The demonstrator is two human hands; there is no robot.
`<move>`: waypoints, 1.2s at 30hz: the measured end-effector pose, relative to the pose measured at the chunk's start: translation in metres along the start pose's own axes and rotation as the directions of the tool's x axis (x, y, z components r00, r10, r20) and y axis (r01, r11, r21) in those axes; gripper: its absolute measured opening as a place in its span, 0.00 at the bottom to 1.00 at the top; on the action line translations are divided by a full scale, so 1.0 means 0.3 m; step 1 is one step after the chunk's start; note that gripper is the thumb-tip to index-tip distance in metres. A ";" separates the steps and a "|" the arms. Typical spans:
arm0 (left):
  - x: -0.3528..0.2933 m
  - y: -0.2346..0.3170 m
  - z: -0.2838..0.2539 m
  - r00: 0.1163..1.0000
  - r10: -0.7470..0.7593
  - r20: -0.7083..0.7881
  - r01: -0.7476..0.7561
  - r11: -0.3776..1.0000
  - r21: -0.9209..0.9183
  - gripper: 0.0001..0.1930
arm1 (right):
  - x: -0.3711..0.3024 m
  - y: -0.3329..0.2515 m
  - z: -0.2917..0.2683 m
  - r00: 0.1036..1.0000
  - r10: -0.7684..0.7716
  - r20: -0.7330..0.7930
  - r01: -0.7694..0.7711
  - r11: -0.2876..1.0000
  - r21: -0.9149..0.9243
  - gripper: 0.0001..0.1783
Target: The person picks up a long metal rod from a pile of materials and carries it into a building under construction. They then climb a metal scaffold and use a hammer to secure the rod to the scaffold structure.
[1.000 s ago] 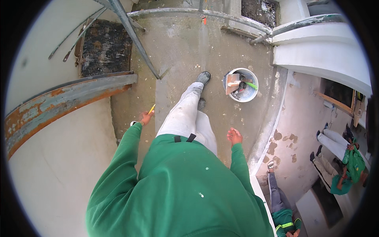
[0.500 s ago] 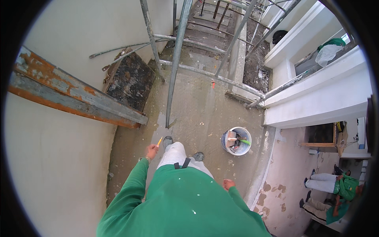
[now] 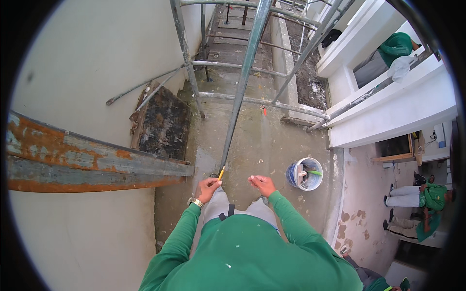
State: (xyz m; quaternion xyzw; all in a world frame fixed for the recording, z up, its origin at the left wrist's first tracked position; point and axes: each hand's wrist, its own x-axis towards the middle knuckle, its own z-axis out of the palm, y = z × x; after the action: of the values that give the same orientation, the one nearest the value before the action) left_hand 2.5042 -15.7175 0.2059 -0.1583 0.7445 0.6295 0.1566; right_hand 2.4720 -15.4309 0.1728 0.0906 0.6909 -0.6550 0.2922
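My left hand (image 3: pixel 209 188), a watch on its wrist, pinches a slim yellow pen-like stick (image 3: pixel 221 173) that points up and away from me. At this angle its upper end overlaps the foot of a grey metal pole (image 3: pixel 238 97); I cannot tell whether they touch. To the right, apart from the stick, my right hand (image 3: pixel 262 185) is raised in front of my body with thumb and fingers drawn together. Whatever its fingertips may hold is too small to make out. A white bucket (image 3: pixel 292 177) with tools inside stands on the floor beyond my right hand.
Scaffold tubes (image 3: pixel 264 100) cross ahead of me. A rusty steel beam (image 3: pixel 97 167) juts in from the left, near a dark stained board (image 3: pixel 165 123) leaning on the wall. A person in green (image 3: pixel 395 46) is behind the right-hand low wall; other people (image 3: pixel 432 196) stand far right.
Both hands have risen toward the middle, the right one moving up and inward from my side. The yellow stick came along in my left hand. A person has appeared behind the right-hand wall.
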 end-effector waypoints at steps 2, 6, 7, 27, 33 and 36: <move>0.046 0.038 -0.021 0.994 0.087 0.067 -0.091 0.994 0.053 0.16 | 0.014 -0.145 0.156 0.998 -0.052 0.034 0.050 0.997 0.062 0.19; 0.119 0.276 -0.045 0.938 0.246 0.244 -0.290 0.943 0.163 0.14 | 0.075 -0.288 0.308 0.971 -0.226 -0.073 0.235 0.959 0.159 0.18; 0.139 0.303 -0.040 0.921 0.285 0.266 -0.334 0.929 0.161 0.15 | 0.093 -0.300 0.321 0.960 -0.263 -0.099 0.277 0.946 0.170 0.17; 0.922 1.202 0.099 0.724 0.678 -0.130 -0.669 0.735 0.107 0.22 | 0.688 -0.681 -0.092 0.928 -0.277 -0.248 0.317 0.938 0.138 0.20; 1.044 1.294 0.013 0.778 0.627 -0.029 -0.628 0.775 -0.069 0.19 | 0.771 -0.879 0.014 0.799 -0.563 -0.213 0.571 0.821 -0.029 0.26; 1.099 1.260 0.095 0.923 0.380 0.069 -0.347 0.894 -0.285 0.23 | 0.891 -0.859 -0.134 0.833 -0.502 -0.235 0.478 0.865 -0.153 0.21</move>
State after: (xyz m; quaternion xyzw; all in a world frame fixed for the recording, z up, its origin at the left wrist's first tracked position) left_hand 2.0445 -15.6425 0.3942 0.0031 0.6581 0.7506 0.0587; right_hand 2.1123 -15.4934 0.2514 -0.0151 0.7519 -0.6587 0.0228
